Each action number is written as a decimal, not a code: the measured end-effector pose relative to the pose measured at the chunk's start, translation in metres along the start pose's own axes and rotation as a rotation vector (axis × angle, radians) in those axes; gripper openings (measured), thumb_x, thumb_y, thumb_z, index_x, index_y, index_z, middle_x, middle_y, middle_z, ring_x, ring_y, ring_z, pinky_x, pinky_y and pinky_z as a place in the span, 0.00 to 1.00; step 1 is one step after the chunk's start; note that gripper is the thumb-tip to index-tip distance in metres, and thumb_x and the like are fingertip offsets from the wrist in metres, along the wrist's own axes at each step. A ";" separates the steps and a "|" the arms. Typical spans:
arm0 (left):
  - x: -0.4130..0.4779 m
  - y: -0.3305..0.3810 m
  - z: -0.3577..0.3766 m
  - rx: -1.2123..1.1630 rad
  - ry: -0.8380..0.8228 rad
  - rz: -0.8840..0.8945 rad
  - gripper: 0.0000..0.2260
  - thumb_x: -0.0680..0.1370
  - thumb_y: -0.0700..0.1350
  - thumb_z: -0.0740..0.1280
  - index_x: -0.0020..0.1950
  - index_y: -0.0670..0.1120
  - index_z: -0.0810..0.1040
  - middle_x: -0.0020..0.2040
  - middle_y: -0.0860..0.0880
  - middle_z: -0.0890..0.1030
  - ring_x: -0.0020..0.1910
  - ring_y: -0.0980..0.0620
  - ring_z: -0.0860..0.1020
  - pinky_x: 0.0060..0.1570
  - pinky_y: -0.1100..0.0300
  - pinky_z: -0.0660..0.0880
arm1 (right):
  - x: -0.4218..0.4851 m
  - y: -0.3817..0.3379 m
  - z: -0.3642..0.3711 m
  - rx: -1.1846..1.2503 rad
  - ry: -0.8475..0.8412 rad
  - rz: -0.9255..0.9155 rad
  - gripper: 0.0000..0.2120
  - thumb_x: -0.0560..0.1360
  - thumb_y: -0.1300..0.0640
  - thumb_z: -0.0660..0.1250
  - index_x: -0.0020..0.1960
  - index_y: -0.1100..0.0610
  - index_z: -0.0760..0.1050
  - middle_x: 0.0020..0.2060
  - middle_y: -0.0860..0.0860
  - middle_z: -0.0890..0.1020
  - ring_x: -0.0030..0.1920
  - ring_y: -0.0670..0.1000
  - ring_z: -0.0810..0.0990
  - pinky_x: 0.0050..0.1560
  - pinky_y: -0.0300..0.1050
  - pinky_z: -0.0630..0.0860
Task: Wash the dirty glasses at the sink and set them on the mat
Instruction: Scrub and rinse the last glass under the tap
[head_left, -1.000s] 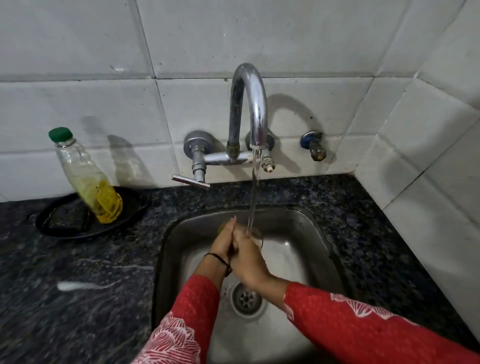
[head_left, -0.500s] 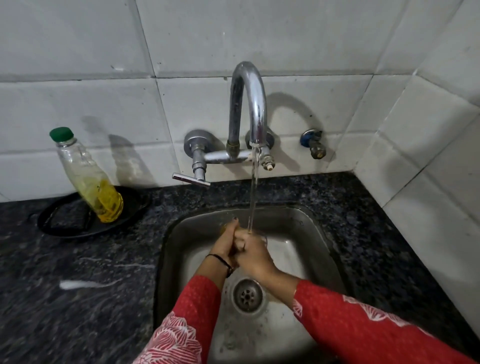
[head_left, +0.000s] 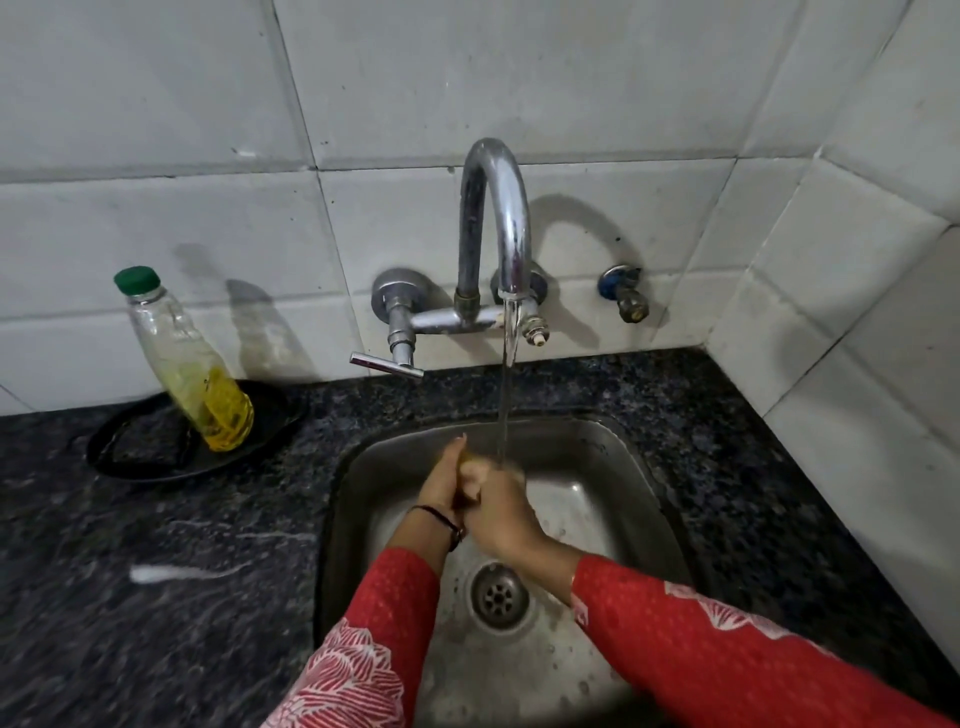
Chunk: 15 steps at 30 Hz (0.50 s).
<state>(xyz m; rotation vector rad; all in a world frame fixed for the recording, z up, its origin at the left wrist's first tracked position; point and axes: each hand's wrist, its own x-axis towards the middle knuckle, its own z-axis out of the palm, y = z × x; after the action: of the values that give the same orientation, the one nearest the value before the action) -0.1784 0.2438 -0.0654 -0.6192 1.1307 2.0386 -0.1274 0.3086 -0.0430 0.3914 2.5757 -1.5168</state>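
Under the tap's (head_left: 496, 218) stream, over the sink (head_left: 597, 447), the right hand (head_left: 501, 512) curls round a mostly hidden glass (head_left: 519, 474); the left hand (head_left: 441, 486) presses flat against it. Washing looks underway; setting it on the mat, not in view, remains.

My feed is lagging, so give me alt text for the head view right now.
Over a steel sink, the left hand and right hand meet on a small yellowish object, mostly hidden, under water running from the tap. A green-capped bottle stands in a black tray on the dark counter to the left.
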 end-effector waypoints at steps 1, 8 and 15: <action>0.001 0.003 -0.001 0.013 0.001 -0.024 0.24 0.78 0.59 0.61 0.43 0.38 0.80 0.35 0.40 0.84 0.42 0.44 0.79 0.44 0.52 0.75 | -0.004 0.010 -0.008 -0.340 -0.089 -0.168 0.13 0.76 0.67 0.58 0.55 0.69 0.77 0.52 0.65 0.80 0.55 0.64 0.78 0.56 0.55 0.74; 0.005 -0.009 -0.001 -0.072 -0.036 0.003 0.25 0.77 0.60 0.61 0.42 0.38 0.82 0.36 0.41 0.84 0.35 0.46 0.83 0.42 0.53 0.77 | -0.002 0.011 -0.008 -0.281 0.060 -0.276 0.09 0.72 0.71 0.60 0.46 0.65 0.79 0.45 0.61 0.81 0.48 0.61 0.80 0.47 0.47 0.78; 0.003 -0.006 0.006 -0.010 0.002 -0.004 0.20 0.79 0.56 0.60 0.42 0.40 0.78 0.30 0.42 0.83 0.36 0.47 0.81 0.38 0.56 0.76 | -0.003 0.009 -0.012 -0.241 0.029 -0.224 0.09 0.74 0.70 0.60 0.43 0.63 0.79 0.42 0.60 0.81 0.45 0.57 0.80 0.45 0.46 0.75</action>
<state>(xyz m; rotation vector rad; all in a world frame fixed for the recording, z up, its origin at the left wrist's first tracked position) -0.1759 0.2521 -0.0673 -0.6285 1.1198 2.0419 -0.1218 0.3226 -0.0443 0.1017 2.8618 -1.2436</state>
